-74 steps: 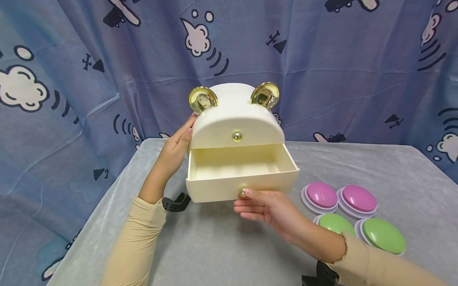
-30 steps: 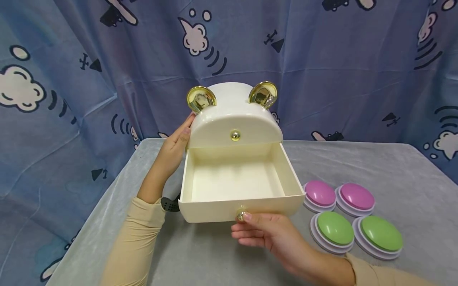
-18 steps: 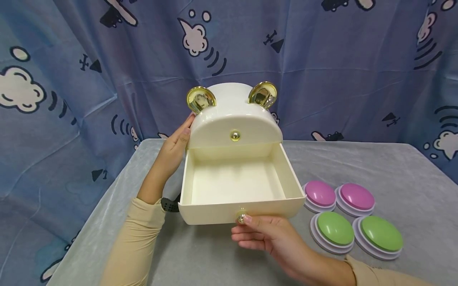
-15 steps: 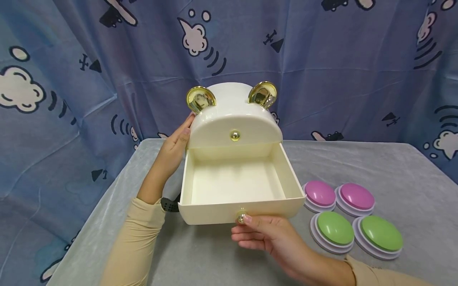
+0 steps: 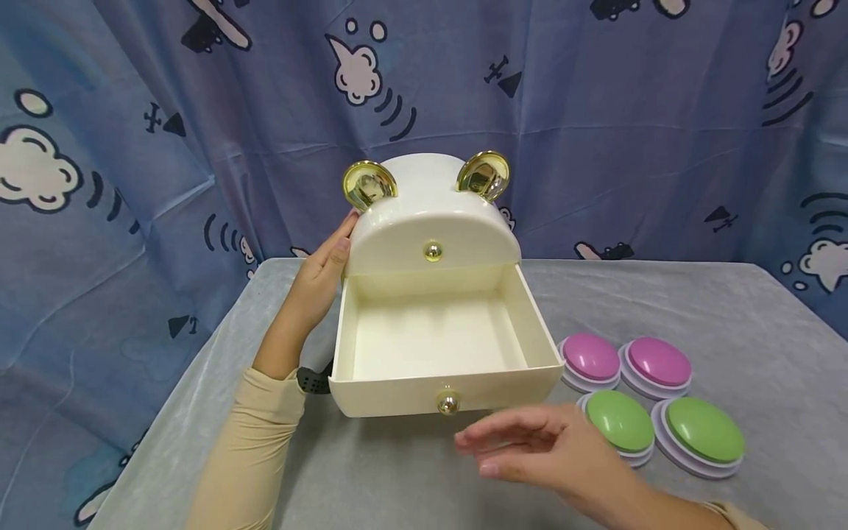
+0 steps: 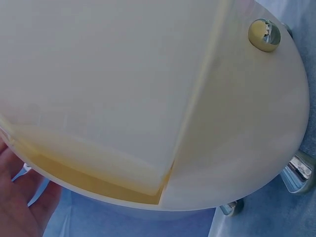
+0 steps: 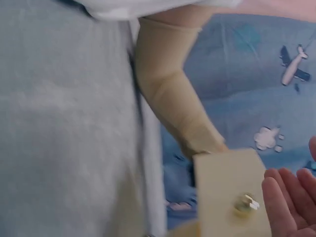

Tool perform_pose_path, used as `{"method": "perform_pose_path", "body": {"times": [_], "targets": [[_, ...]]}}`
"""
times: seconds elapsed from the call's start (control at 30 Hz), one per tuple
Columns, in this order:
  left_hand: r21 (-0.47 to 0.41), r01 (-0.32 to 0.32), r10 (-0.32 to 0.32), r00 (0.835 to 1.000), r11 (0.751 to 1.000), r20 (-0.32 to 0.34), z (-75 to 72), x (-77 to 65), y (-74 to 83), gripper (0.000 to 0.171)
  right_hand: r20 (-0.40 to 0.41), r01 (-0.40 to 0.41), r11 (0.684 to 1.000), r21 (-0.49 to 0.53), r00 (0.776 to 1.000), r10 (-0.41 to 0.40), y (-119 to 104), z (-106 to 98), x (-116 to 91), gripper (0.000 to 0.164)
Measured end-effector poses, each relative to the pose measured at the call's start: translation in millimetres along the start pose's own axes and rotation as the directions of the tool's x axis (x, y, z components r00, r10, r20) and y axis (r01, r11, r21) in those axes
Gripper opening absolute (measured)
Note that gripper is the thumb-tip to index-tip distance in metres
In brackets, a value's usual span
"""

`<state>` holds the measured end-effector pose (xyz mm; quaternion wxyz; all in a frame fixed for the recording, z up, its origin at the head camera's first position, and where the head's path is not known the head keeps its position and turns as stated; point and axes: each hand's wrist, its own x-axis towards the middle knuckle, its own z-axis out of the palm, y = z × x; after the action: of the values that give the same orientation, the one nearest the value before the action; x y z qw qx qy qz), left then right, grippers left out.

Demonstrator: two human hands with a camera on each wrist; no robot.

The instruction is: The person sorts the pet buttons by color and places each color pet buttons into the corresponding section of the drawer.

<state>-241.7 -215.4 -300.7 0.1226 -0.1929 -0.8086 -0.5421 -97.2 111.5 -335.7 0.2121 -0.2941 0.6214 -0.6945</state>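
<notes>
A white, round-topped drawer box (image 5: 430, 206) with two gold ears stands at the middle of the table. Its lower drawer (image 5: 437, 331) is pulled far out and has nothing inside; the upper front stays closed behind a gold knob (image 5: 433, 251). My left hand (image 5: 318, 280) rests flat along the box's left side, fingers reaching up under the gold ear (image 5: 369, 185). Off the lower gold knob (image 5: 447, 403), my right hand (image 5: 550, 449) hovers just right of and below the drawer front, fingers loosely bent and holding nothing. The right wrist view shows the drawer front (image 7: 229, 187) beside those fingers.
Right of the box lie two pink-topped round push lights (image 5: 592, 356) and two green-topped ones (image 5: 705, 428) on white bases. My right hand partly overlaps the nearer green one (image 5: 620, 419). A grey cloth covers the table (image 5: 662, 294); a blue patterned curtain (image 5: 450, 88) hangs behind.
The drawer has come out towards me, pulled by the right hand at its knob. That hand has since let go and moved right. The left hand has stayed on the box's side.
</notes>
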Motion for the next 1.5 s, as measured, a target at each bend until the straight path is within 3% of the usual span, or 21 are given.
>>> {"method": "perform_pose_path", "body": {"times": [0.07, 0.17, 0.23, 0.4, 0.53, 0.63, 0.77, 0.93, 1.0, 1.1, 1.33, 1.5], "targets": [[-0.002, 0.001, -0.001, 1.0, 1.0, 0.0, 0.2, -0.1, -0.1, 0.049, -0.037, 0.11, 0.991, -0.079, 0.993, -0.114, -8.5, -9.8, -8.0, 0.037], [-0.001, 0.003, -0.003, 1.0, 1.0, 0.002, 0.5, -0.1, -0.9, 0.049, -0.161, 0.159, 0.964, -0.212, 0.968, -0.195, -23.2, -24.9, -19.6, 0.042], [0.0, 0.003, -0.003, 1.0, 1.0, 0.004, 0.6, 0.0, -1.2, 0.049, -0.278, 0.087, 0.952, -0.293, 0.945, -0.172, -33.9, -33.5, -27.1, 0.04], [-0.002, 0.001, -0.001, 1.0, 1.0, 0.002, 0.5, 0.0, -0.3, 0.049, -0.505, -0.054, 0.938, -0.344, 0.853, -0.136, -49.0, -51.8, -38.3, 0.036], [0.001, -0.001, 0.001, 1.0, 1.0, 0.001, -0.5, -0.3, -0.1, 0.049, -0.603, -0.146, 0.909, -0.391, 0.786, -0.133, -51.3, -63.1, -38.9, 0.04], [0.007, -0.004, 0.004, 1.0, 1.0, -0.001, -1.0, -0.6, -0.3, 0.049, -0.647, -0.239, 0.87, -0.43, 0.754, -0.113, -47.9, -71.8, -37.3, 0.041], [0.005, -0.003, 0.003, 1.0, 1.0, 0.001, -0.4, -0.6, -0.1, 0.05, -0.668, -0.289, 0.861, -0.418, 0.74, -0.077, -40.3, -83.2, -35.8, 0.043], [0.008, -0.003, 0.003, 1.0, 1.0, 0.003, 0.1, 0.2, -0.1, 0.05, -0.676, -0.266, 0.914, -0.305, 0.737, -0.012, -29.8, -98.3, -34.5, 0.045], [0.008, -0.004, 0.004, 1.0, 1.0, 0.004, 0.4, 0.4, 0.6, 0.05, -0.679, -0.228, 0.948, -0.224, 0.734, 0.016, -25.2, -104.8, -35.2, 0.046], [0.007, -0.001, 0.001, 1.0, 1.0, 0.005, 0.5, 0.5, 0.9, 0.05, -0.679, -0.186, 0.973, -0.14, 0.733, 0.042, -17.7, -112.6, -35.6, 0.049], [-0.001, -0.002, 0.002, 1.0, 1.0, -0.003, 0.4, 0.4, 0.5, 0.049, -0.72, -0.223, 0.971, -0.085, 0.687, 0.095, -2.7, -126.3, -32.1, 0.057], [-0.003, -0.009, 0.009, 1.0, 1.0, -0.007, 0.7, -0.2, 1.7, 0.049, -0.727, -0.256, 0.961, -0.1, 0.679, 0.106, 6.7, -135.7, -30.5, 0.061]]}}
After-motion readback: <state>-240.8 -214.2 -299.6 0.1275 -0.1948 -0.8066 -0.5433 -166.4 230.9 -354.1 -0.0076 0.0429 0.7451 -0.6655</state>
